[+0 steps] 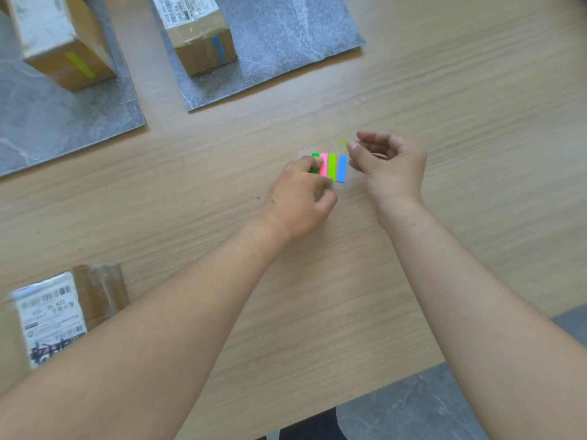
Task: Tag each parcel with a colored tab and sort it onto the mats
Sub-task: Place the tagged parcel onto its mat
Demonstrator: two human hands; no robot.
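right hand (391, 168) pinches tab (343, 142) | left hand (297, 200) holds tab sheet (337, 168) | wood table (460, 96), grey floor (413, 408)

Table (444, 90) holds 2 mats (286, 42), 1 parcel (63, 312), tabs (332, 166).

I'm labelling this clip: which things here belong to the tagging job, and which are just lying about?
Job: tab sheet, peeled tab in right hand, left hand, untagged parcel, lime-tagged parcel, blue-tagged parcel, left mat, right mat.
Just there: wooden table, grey floor.
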